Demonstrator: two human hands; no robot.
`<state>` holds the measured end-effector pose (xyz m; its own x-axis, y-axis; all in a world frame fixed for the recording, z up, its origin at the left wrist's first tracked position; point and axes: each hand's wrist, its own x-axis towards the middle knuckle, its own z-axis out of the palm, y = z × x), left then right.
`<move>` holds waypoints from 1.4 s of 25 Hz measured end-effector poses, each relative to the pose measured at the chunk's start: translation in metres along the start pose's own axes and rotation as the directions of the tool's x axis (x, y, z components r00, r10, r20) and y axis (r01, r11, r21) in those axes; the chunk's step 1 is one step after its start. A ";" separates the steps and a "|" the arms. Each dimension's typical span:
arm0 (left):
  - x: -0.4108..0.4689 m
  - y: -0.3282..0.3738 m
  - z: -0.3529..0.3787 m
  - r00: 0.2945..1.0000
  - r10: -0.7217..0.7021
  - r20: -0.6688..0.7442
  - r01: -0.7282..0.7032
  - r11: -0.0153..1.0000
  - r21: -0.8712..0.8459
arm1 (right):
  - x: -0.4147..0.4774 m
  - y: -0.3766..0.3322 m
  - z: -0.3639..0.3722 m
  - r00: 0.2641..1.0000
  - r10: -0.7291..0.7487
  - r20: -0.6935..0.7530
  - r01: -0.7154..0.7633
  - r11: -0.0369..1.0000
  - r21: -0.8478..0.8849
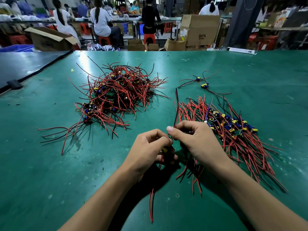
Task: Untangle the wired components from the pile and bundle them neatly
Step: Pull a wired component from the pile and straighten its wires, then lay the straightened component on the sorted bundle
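Room: a busy workshop. Seated workers [101, 22] face away at far benches on red stools [104, 40]; cardboard boxes [200, 29] are stacked far right.

Worktop [50, 164]: a green mat, scuffed and spotted, glossy under overhead light. A darker bench [25, 64] adjoins at far left.

Tangled pile [116, 90]: left of centre, the unsorted stock. Red and black leads cross every way, with small blue and yellow parts buried inside.

Sorted bundle [233, 130]: on the right, just beside the right hand [195, 139]. Its bodies are lined up together and the leads fan near and far. It probably lies there so each finished piece drops within easy reach.

Hands: both are working near centre. The left hand [150, 147] has its fingers curled round a wired component [164, 149], whose yellow part shows between them. The right hand pinches that piece's red-and-black lead pair [176, 110] between thumb and forefinger, likely to draw it straight. Further leads hang below both hands.

Two loose components [202, 82]: far right, apart from both heaps. The reason cannot be told.
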<state>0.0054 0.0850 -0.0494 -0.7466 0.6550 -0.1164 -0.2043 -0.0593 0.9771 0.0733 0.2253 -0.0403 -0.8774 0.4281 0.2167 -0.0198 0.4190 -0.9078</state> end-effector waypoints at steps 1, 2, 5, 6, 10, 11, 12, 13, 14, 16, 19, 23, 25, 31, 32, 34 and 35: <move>0.000 0.000 0.001 1.000 0.012 -0.008 -0.012 1.000 0.014 | 0.000 0.000 0.000 0.999 0.012 -0.039 -0.012 1.000 0.000; 0.000 -0.001 0.001 1.000 0.020 -0.008 -0.020 1.000 0.023 | 0.001 0.001 0.000 0.996 0.054 -0.078 -0.048 0.996 0.072; 0.000 -0.001 -0.001 0.999 0.003 0.042 -0.004 1.000 0.031 | 0.008 -0.001 -0.004 0.956 0.280 -0.088 -0.193 0.826 0.530; -0.001 -0.001 -0.001 0.998 -0.010 0.068 0.008 1.000 0.023 | 0.010 -0.002 -0.005 0.945 0.325 -0.049 -0.227 0.754 0.617; -0.002 -0.003 0.000 0.997 0.009 0.074 -0.008 1.000 -0.005 | 0.007 -0.001 -0.001 0.943 0.317 0.101 -0.303 0.694 0.653; -0.002 -0.004 -0.001 0.999 0.026 0.046 -0.026 1.000 -0.003 | 0.005 0.000 0.001 0.948 0.294 0.120 -0.303 0.725 0.619; -0.002 -0.004 -0.001 0.999 0.044 0.020 -0.044 0.999 0.006 | 0.002 0.001 0.003 0.957 0.262 0.124 -0.286 0.788 0.546; -0.002 -0.004 -0.002 0.998 0.058 0.006 -0.058 0.998 0.017 | 0.000 0.002 0.004 0.968 0.226 0.111 -0.252 0.864 0.436; -0.002 -0.004 -0.002 0.998 0.065 0.004 -0.065 0.997 0.028 | -0.002 0.003 0.006 0.976 0.198 0.090 -0.217 0.913 0.345; -0.003 -0.003 -0.003 0.998 0.060 0.018 -0.060 0.997 0.042 | -0.001 0.005 0.007 0.979 0.198 0.045 -0.202 0.925 0.321; -0.003 -0.002 -0.002 0.998 0.045 0.041 -0.047 0.998 0.051 | 0.007 0.003 -0.004 0.957 0.290 -0.028 -0.233 0.818 0.527; -0.004 0.000 -0.002 0.997 0.032 0.069 -0.035 0.998 0.047 | 0.016 -0.003 -0.018 0.907 0.420 0.019 -0.314 0.647 0.695; -0.004 0.001 -0.002 0.996 0.027 0.081 -0.031 0.999 0.045 | 0.017 -0.006 -0.022 0.857 0.471 0.211 -0.430 0.425 0.796; -0.003 0.000 -0.004 0.999 0.018 0.045 -0.020 0.999 0.044 | 0.015 -0.008 -0.019 0.866 0.398 0.304 -0.467 0.422 0.777; -0.003 0.000 -0.005 0.999 0.016 0.032 -0.017 0.999 0.037 | 0.014 -0.007 -0.017 0.894 0.382 0.236 -0.423 0.538 0.730; -0.002 -0.001 -0.007 0.999 0.017 0.038 -0.018 0.999 0.041 | 0.014 -0.004 -0.015 0.936 0.341 0.092 -0.316 0.694 0.647; -0.002 0.000 -0.007 0.998 0.020 0.051 -0.023 0.999 0.044 | 0.015 -0.003 -0.016 0.944 0.329 0.033 -0.276 0.729 0.626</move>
<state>0.0023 0.0785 -0.0506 -0.7175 0.6911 -0.0872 -0.1594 -0.0410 0.9864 0.0682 0.2431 -0.0287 -0.8502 0.5156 -0.1063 -0.0719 -0.3138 -0.9468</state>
